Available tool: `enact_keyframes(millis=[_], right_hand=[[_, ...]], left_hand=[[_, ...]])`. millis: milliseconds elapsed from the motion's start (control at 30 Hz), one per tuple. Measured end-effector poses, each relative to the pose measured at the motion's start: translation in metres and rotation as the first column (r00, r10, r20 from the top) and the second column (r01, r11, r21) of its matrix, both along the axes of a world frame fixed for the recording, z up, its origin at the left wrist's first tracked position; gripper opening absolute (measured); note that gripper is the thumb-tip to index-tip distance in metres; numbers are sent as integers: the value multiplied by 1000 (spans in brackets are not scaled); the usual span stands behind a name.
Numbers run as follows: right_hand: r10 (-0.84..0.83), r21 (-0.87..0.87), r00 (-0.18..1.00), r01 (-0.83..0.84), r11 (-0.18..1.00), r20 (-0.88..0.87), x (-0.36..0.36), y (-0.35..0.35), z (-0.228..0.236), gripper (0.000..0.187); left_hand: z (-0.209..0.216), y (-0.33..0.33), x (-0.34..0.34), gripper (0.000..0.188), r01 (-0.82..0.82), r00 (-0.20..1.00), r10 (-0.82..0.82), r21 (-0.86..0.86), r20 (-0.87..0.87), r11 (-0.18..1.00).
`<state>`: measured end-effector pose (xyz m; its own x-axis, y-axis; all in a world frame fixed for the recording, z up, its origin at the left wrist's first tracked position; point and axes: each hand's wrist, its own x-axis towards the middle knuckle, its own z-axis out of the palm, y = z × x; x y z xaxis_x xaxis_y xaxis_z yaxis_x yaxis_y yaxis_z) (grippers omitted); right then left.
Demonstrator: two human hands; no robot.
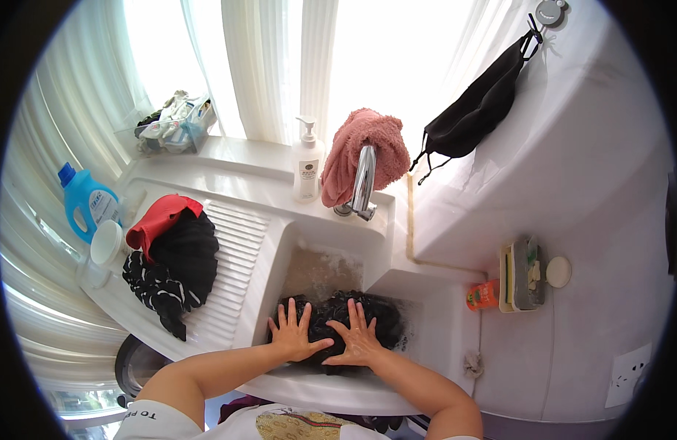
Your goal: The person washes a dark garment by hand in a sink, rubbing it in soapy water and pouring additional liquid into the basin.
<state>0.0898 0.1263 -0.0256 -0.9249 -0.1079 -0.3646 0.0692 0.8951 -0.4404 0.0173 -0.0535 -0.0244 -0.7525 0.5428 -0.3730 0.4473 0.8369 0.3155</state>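
Dark wet clothing lies bunched in the white sink basin, partly in cloudy water. My left hand rests on the left part of the cloth, fingers spread. Beside it, my right hand presses flat on the middle of the same cloth, its fingers also apart. Neither hand grips anything. The lower edge of the clothing is partly hidden behind my hands and wrists. A chrome faucet stands behind the basin, with a pink towel draped over it.
Black and red garments lie on the ribbed washboard. A blue detergent bottle, a white tub and a pump bottle stand around the sink. A wall-mounted holder and a black face mask hang at right.
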Motion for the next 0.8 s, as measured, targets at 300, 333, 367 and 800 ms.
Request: enact_keyframes(millis=[300, 333, 367, 800], right_hand=[[28, 274, 990, 11, 962, -137, -22, -8, -73, 81], [36, 248, 985, 7, 969, -169, -24, -4, -85, 79], [42, 221, 979, 3, 975, -200, -27, 0, -95, 78], [-361, 43, 924, 368, 929, -127, -85, 6, -71, 67]], left_hand=[[-79, 29, -24, 77, 51, 999, -51, -15, 2, 999], [-83, 31, -30, 74, 75, 996, -75, -3, 43, 997], [-104, 31, -34, 67, 41, 999, -43, 65, 33, 997], [-44, 69, -114, 41, -214, 971, 204, 76, 123, 974]])
